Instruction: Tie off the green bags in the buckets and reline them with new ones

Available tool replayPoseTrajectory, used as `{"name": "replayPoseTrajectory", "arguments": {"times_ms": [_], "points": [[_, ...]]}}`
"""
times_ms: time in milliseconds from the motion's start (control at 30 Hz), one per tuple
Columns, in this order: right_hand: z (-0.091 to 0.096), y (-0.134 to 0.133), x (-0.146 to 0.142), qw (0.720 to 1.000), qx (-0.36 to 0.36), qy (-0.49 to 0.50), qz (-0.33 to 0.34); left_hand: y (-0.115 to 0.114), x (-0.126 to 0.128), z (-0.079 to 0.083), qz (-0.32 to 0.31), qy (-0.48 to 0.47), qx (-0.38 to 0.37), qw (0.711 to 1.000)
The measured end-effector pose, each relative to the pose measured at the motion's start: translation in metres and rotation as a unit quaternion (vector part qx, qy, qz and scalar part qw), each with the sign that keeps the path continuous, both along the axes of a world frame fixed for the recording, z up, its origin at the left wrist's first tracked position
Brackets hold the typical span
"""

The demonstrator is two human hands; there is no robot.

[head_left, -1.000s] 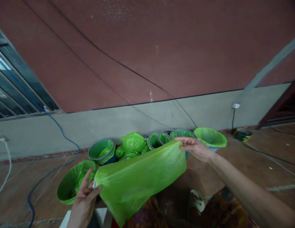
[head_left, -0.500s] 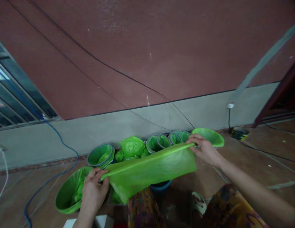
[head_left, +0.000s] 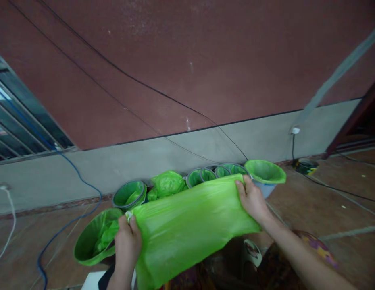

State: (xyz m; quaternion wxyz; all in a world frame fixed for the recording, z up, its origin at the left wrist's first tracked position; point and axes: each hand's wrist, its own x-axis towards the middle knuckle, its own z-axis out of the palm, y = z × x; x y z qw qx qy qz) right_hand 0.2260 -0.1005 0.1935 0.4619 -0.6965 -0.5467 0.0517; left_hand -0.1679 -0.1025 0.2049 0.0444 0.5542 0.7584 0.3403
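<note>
A bright green plastic bag (head_left: 190, 225) is stretched out flat between my hands, its lower edge hanging loose over my lap. My left hand (head_left: 127, 241) pinches its upper left corner. The upper right corner is gripped by my right hand (head_left: 252, 199), thumb on the near side. Beyond my left hand stands a bin lined with green plastic (head_left: 96, 237), with crumpled bag material inside. A pale bin with a green liner over its rim (head_left: 264, 173) stands just past my right hand. The bag hides the floor between my hands.
Several more lined bins stand along the wall, among them a grey-rimmed bin (head_left: 130, 195). Beside it sits a bunched green bag (head_left: 168, 183). A blue cable (head_left: 84, 183) runs across the floor at left. A small can (head_left: 307, 166) is near the socket. A slipper (head_left: 252, 251) shows below.
The bag has swung from a tilted, narrow fold to a broader face spread toward me, its lower edge dropping nearer. My right hand has shifted slightly down; its grip stays.
</note>
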Motion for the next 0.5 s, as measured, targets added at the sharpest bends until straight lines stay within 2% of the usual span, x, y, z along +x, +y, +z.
{"name": "replayPoseTrajectory", "arguments": {"times_ms": [67,133,267,400,500], "points": [[-0.017,0.002,-0.001,0.998,-0.048,-0.031,0.020,0.001,-0.012,-0.010,-0.038,0.019,-0.059,0.997],[-0.042,0.004,-0.004,0.992,-0.108,-0.053,0.044,0.002,-0.027,-0.025,-0.066,0.034,-0.111,0.991],[-0.113,0.004,-0.023,0.971,-0.224,-0.040,0.065,-0.001,-0.045,-0.071,-0.074,0.044,-0.183,0.979],[-0.176,0.000,-0.048,0.961,-0.273,0.018,0.044,-0.007,-0.039,-0.120,-0.045,0.033,-0.185,0.981],[-0.207,-0.004,-0.065,0.942,-0.333,0.026,0.037,-0.008,-0.023,-0.149,-0.030,-0.010,-0.181,0.983]]}}
